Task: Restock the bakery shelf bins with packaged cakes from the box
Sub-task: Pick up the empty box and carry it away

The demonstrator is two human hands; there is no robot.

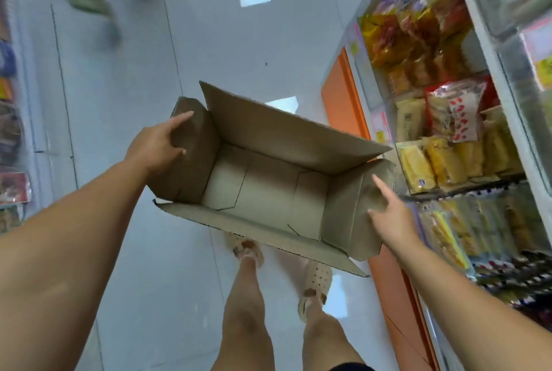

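Box (268, 191): plain brown cardboard, all four flaps open, nothing inside, only the folded bottom panels show. Held in mid-air at frame centre, above the floor, long axis running 10 to 4 o'clock.

Left hand (155, 143) is on the short flap at the box's 9 o'clock end, thumb and forefinger straight and spread apart, pressed flat. Right hand (391, 218) is likewise on the short flap at the 4 o'clock end. The other fingers are hidden on both.

Shelf bins (493, 51) at 3 o'clock, just beside the box, stacked with packaged cakes (418, 170) in yellow, red and clear wrappers. Orange base panel (343, 95) below them.

Floor (239, 42): glossy white tile reflecting ceiling lights. Pale sandals (316, 281) at 6 o'clock. Blurred goods (12, 185) at 9 o'clock.
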